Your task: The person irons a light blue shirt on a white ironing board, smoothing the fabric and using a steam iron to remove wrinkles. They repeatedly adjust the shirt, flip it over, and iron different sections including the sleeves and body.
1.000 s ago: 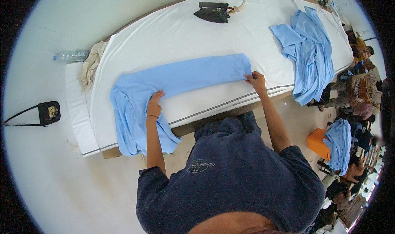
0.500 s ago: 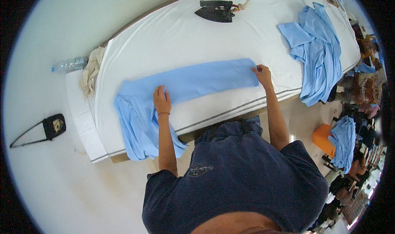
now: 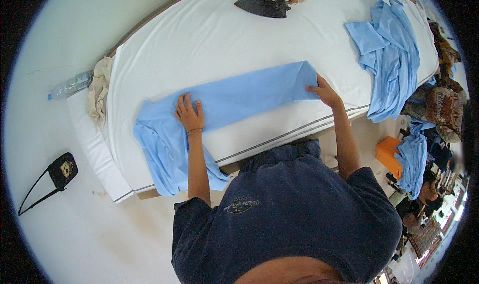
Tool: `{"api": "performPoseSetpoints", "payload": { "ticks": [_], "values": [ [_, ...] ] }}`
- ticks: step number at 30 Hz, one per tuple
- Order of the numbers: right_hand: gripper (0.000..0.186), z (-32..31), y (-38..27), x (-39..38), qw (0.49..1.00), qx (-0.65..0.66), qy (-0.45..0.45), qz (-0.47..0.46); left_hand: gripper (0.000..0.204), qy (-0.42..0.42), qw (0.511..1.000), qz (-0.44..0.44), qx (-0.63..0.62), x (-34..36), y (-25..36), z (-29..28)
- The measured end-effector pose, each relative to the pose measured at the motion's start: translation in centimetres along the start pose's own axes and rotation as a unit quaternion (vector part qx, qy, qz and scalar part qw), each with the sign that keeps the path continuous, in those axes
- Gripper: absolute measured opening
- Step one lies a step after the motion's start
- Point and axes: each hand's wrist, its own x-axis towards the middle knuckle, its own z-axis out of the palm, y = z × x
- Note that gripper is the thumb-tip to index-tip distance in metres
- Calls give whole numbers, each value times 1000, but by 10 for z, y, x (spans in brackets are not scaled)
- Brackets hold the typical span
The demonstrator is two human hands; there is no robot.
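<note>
A light blue shirt (image 3: 239,90) lies on the white-covered ironing table, with one long sleeve stretched out to the right. Its buttoned body is bunched at the left and hangs over the near edge. My left hand (image 3: 189,115) rests with spread fingers on the cloth near the left end of the sleeve. At the sleeve's right end my right hand (image 3: 325,91) grips the hem, thumb on the near side. That end is slightly lifted and folded, and the right fingers are partly hidden by it. Beyond the sleeve sits a black iron (image 3: 264,3).
More light blue garments (image 3: 391,59) lie heaped at the table's right end. A pale crumpled cloth (image 3: 100,89) and a plastic bottle (image 3: 71,86) lie at the left end. An orange box (image 3: 388,156) with blue clothes stands on the floor at right.
My right hand has turned and raised the sleeve's end, which now shows a fold. My left hand has shifted slightly left, its fingers spread wider. The view has shifted a little.
</note>
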Motion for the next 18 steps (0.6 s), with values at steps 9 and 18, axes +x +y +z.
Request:
{"api": "performPoseSetpoints", "payload": {
  "ticks": [9,18],
  "values": [
    [103,-7,-9,-13,998,-56,-28,-10,50,-37,999,-6,7,-6,-8,3],
    [97,-12,10,-67,995,-92,24,-1,57,-73,994,38,77,-66,18,-4]
  ]
}}
